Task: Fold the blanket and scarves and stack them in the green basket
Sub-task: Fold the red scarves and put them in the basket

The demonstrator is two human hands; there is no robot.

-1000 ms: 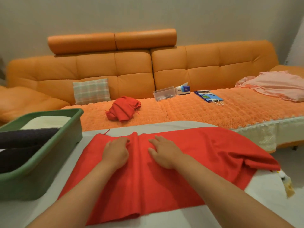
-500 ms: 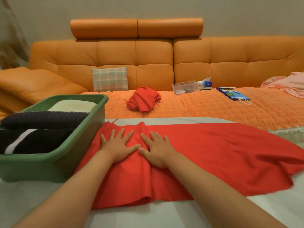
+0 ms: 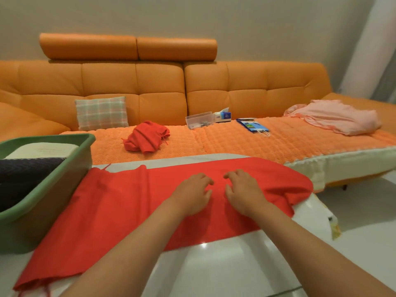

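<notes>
Though not yet folded, lies spread flat on the white bench [image 3: 214, 271]: red scarf [image 3: 120, 211]. Long axis left to right, left end just beside the green basket [image 3: 49, 138], right end drooping over the bench's right edge. Left hand [image 3: 192, 196] and right hand [image 3: 242, 194] side by side on the cloth, fingers bent, tips down, nothing visibly pinched. Probably pressing out creases before a fold. Second red scarf [image 3: 147, 139] bunched on the sofa [image 3: 160, 103], far side.

No lettering is legible, even on the tissue box [image 3: 223, 116].
</notes>
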